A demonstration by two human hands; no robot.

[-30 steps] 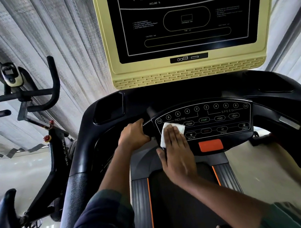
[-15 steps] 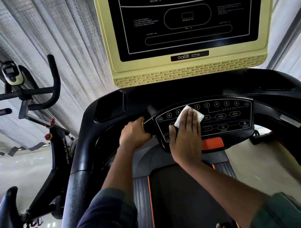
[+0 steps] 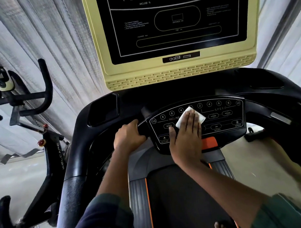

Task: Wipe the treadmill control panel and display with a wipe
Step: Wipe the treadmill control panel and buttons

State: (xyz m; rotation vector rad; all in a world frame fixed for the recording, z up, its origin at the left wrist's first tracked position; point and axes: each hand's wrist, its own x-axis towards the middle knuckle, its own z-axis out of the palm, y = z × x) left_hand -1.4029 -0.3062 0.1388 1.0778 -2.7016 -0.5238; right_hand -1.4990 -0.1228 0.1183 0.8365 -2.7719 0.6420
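The black control panel (image 3: 223, 116) with white button outlines sits at the middle of the treadmill console. A white wipe (image 3: 183, 116) lies on its centre, near the row of numbered buttons. My right hand (image 3: 186, 138) presses the wipe flat against the panel with straight fingers, covering the middle buttons. My left hand (image 3: 129, 137) grips the black handle just left of the panel. Above stands the display (image 3: 176, 17), a dark screen in a pale yellow frame.
An orange safety tab (image 3: 210, 142) sits under the panel's lower edge. A cup recess (image 3: 104, 108) lies in the console at upper left. A black exercise bike (image 3: 27, 146) stands to the left. The treadmill belt (image 3: 180, 204) runs below, with a bare foot at the bottom.
My right hand slid the wipe from the panel's lower left up and rightward to its centre. My left hand kept its grip on the handle.
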